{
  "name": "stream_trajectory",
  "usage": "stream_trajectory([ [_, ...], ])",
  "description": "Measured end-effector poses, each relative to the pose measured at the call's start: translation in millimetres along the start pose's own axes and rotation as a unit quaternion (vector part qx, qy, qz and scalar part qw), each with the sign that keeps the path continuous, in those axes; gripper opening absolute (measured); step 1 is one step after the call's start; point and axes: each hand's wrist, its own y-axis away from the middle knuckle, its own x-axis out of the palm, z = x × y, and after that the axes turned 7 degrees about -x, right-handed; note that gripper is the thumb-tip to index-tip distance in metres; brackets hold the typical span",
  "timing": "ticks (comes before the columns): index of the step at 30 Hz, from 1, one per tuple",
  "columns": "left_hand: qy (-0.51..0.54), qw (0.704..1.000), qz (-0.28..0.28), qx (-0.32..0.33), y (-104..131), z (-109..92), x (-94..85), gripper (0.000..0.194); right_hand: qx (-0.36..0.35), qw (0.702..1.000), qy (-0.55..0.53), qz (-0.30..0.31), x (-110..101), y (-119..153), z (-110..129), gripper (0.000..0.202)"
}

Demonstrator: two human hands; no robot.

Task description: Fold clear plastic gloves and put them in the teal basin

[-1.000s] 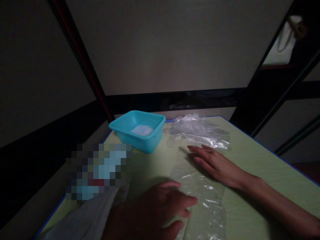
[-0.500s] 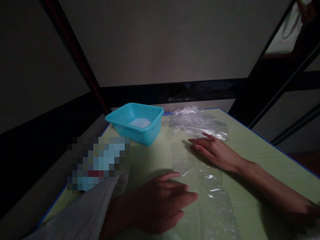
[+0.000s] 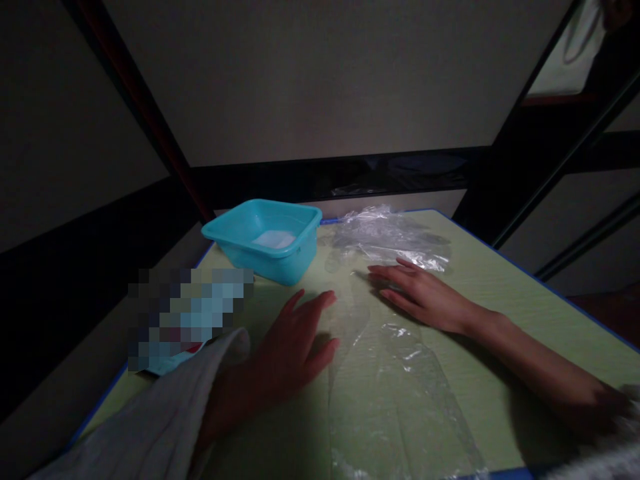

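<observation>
A clear plastic sheet or bag (image 3: 400, 400) lies spread flat on the pale green table (image 3: 505, 293). My right hand (image 3: 425, 297) rests at its upper right part, palm down, fingers stretched out and holding nothing. Left of the sheet is my left hand (image 3: 300, 340), fingers apart and nothing in them; whether it touches the table is unclear. Beyond my right hand a heap of crumpled clear plastic (image 3: 385, 233) lies near the far edge.
A turquoise basin (image 3: 295, 265) with something white inside stands at the back left. Nearer on the left lies a pixelated light-blue item (image 3: 200, 320). Panels rise behind the table, and its blue edge shows at right.
My left hand has moved up and to the left, off the middle of the plastic sheet. The view has shifted slightly; my right hand keeps nearly the same place.
</observation>
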Motion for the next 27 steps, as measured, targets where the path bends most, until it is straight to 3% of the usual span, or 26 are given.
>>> stream_trajectory([
  [5,0.003,0.999,-0.026,-0.046,-1.4,2.0,0.0,0.036,0.066,0.986,-0.136,-0.067,-2.4,-0.6,7.7,0.033],
  [7,0.058,0.993,-0.055,-0.085,-2.3,1.3,-1.2,0.029,0.083,0.955,-0.264,-0.107,-3.0,-2.3,14.9,0.031],
  [9,0.193,0.973,-0.056,-0.113,-4.6,0.4,-2.5,0.023,0.078,0.898,-0.417,-0.119,-2.2,-4.4,22.9,0.033],
  [11,0.378,0.919,-0.021,-0.113,-7.9,-0.9,-3.4,0.022,0.072,0.827,-0.548,-0.104,0.2,-6.3,30.2,0.036],
  [13,0.524,0.843,0.024,-0.114,-11.3,-2.6,-3.1,0.029,0.074,0.771,-0.627,-0.084,3.7,-7.4,35.6,0.039],
  [16,0.608,0.778,0.056,-0.144,-15.6,-6.2,-0.4,0.039,0.088,0.721,-0.684,-0.062,9.9,-7.5,39.0,0.039],
  [20,0.63,0.758,0.05,-0.159,-20.2,-8.9,7.2,0.049,0.099,0.701,-0.705,-0.039,17.8,-6.3,37.3,0.037],
  [27,0.624,0.758,0.079,-0.171,-23.0,-1.5,17.9,0.059,0.092,0.715,-0.693,-0.028,23.6,-3.8,36.9,0.033],
])
